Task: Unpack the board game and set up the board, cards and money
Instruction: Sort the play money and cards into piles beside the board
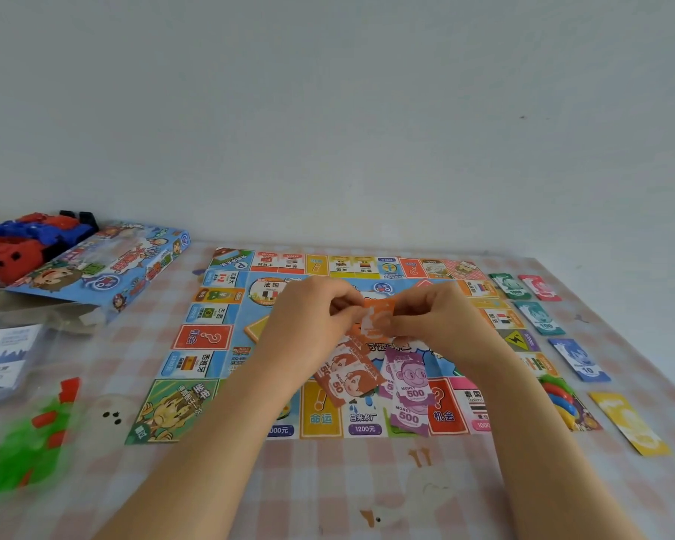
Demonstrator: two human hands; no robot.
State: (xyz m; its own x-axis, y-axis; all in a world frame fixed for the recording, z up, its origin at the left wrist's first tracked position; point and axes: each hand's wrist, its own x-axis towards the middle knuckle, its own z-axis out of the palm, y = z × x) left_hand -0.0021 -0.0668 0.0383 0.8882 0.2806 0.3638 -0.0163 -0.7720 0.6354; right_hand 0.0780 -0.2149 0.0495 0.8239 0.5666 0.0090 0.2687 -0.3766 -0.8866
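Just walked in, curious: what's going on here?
A person handles play money. The left hand and right hand pinch orange paper notes above the colourful unfolded game board. Orange 50 notes and purple 500 notes lie loose on it; other notes, like the blue 10 note, lie on the table to its right.

The left hand (308, 321) and right hand (441, 317) are bare, and behind them both forearms run bare to the lower edge of view.
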